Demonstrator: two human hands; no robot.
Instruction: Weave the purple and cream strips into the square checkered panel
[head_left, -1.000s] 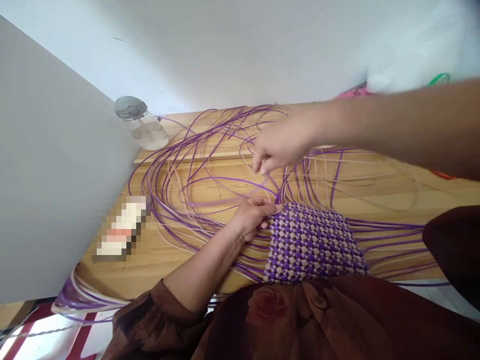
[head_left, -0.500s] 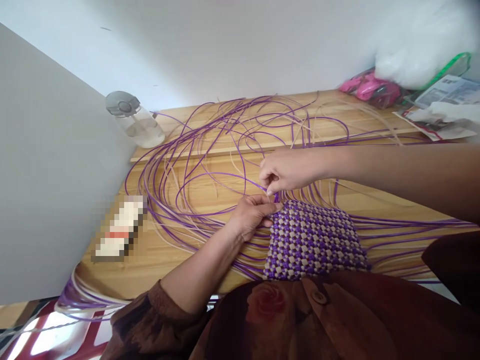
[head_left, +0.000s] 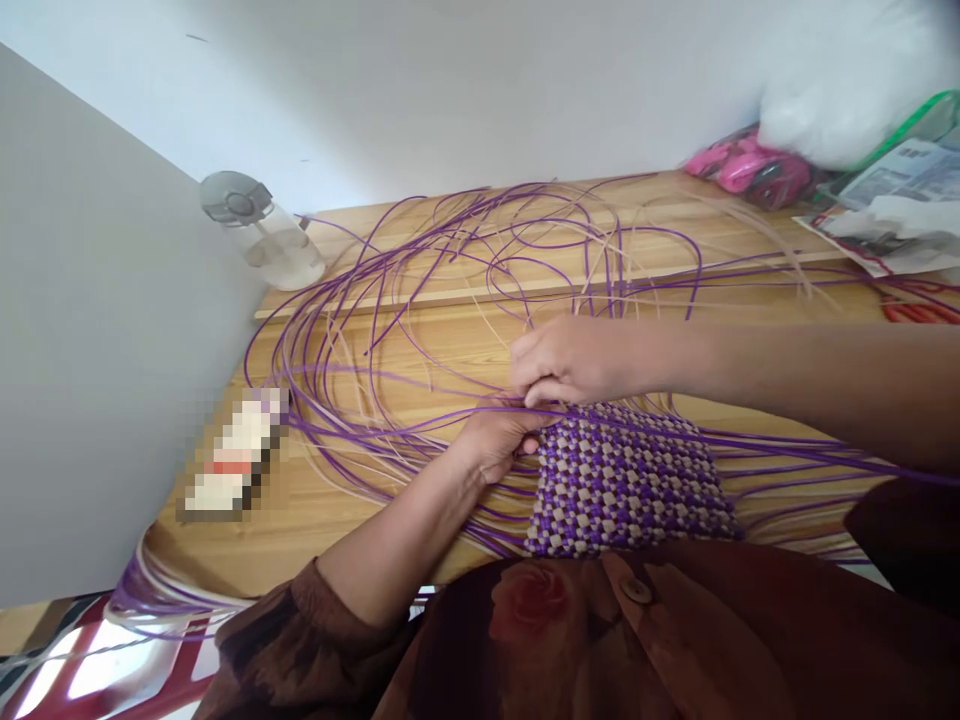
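A woven panel (head_left: pixel 630 485) in purple and beige checks lies on the table against my shirt, with long loose cords running out from its sides. My left hand (head_left: pixel 499 438) pinches the panel's far left corner between thumb and fingers. Just above that corner, my right hand (head_left: pixel 559 362) is closed, its fingers curled and pressed together at the purple cords (head_left: pixel 420 425); the fingertips hide exactly which strand they grip. One purple cord now crosses over the panel's top edge toward the right.
The wooden table (head_left: pixel 292 545) carries a wide tangle of purple and beige cords. A clear bottle (head_left: pixel 274 245) with a grey lid stands at the back left, near a blurred-out object (head_left: pixel 236 455). Pink items in a bag (head_left: pixel 742 165) and papers (head_left: pixel 900 185) lie back right.
My right hand has come slightly down and closer to the left hand. A purple cord now lies across the panel's upper edge. My left hand keeps its hold on the corner.
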